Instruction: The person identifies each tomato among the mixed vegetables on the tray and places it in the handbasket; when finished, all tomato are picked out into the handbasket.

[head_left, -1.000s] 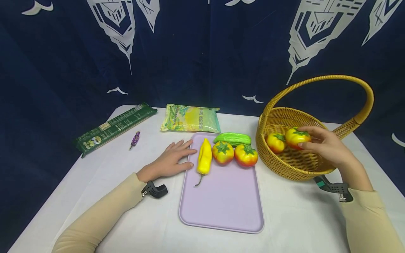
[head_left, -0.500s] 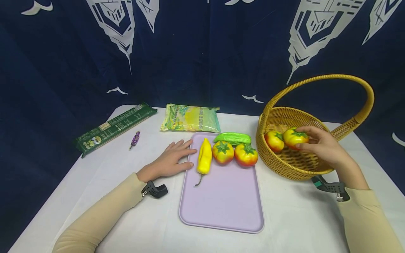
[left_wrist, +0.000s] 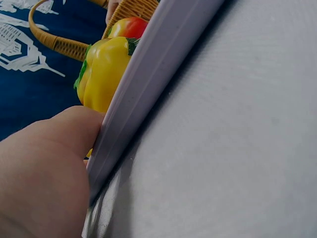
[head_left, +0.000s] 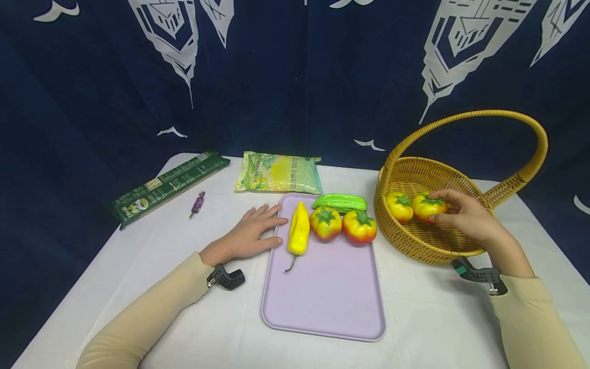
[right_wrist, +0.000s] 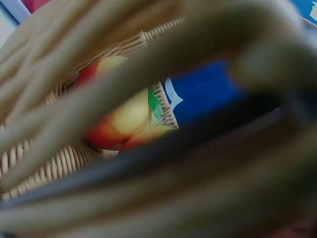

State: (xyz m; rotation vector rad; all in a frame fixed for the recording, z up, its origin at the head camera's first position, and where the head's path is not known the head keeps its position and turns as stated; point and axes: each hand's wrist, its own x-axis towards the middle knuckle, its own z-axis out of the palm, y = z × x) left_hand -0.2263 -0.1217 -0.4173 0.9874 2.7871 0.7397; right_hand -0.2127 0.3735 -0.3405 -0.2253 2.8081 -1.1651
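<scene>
Inside the wicker basket (head_left: pixel 415 246), the right hand (head_left: pixel 467 215) holds a yellow-red tomato (head_left: pixel 428 206) between thumb and fingers, beside a second tomato (head_left: pixel 399 207). The left hand (head_left: pixel 251 233) lies with fingers spread, its fingertips on the left rim of the purple tray (head_left: pixel 324 297). On the tray are a yellow pepper (head_left: pixel 299 230), two more tomatoes (head_left: pixel 325 223) (head_left: pixel 359 227) and a green vegetable (head_left: pixel 340 202) behind them. In the left wrist view the thumb touches the tray's edge (left_wrist: pixel 133 99). Basket wicker, blurred and close, covers much of the right wrist view.
A green long packet (head_left: pixel 170 187) and a small purple candy (head_left: pixel 197 204) lie at the left. Behind the tray is a yellow-green bag (head_left: pixel 278 173). The basket's tall handle (head_left: pixel 488 113) arches above it, and a dark blue curtain (head_left: pixel 295 77) hangs behind the table.
The right hand and its tomato have shifted slightly left and down within the basket. The other basket tomato has turned a little. The left hand stays in place.
</scene>
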